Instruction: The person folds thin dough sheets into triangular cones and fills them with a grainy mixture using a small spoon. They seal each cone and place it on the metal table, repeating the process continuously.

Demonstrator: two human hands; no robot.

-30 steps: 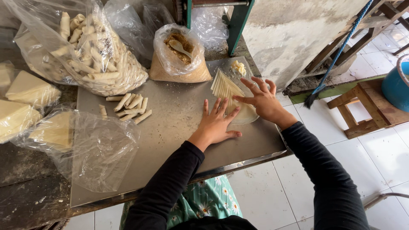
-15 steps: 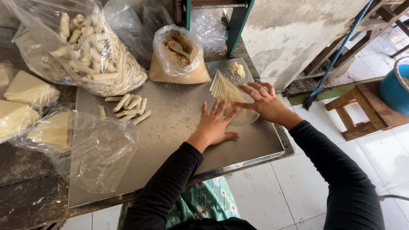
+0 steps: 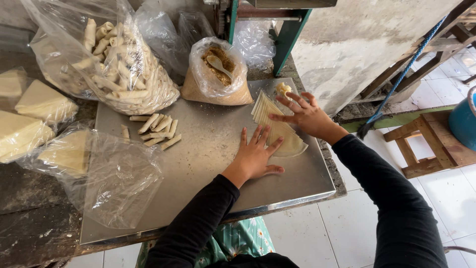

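Now the right hand [image 3: 307, 116] has lifted slightly, fingers spread over the wrappers [image 3: 277, 130]; left hand [image 3: 256, 156] stays flat, empty.

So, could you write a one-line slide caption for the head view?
Both hands, left hand and right hand, rest on a fanned stack of thin wrappers on a steel table.

Your left hand [image 3: 255, 158] lies flat on the steel tray [image 3: 208, 164], fingertips touching the fanned stack of pale wrappers [image 3: 277, 130]; your right hand [image 3: 305, 115] hovers spread just over that stack
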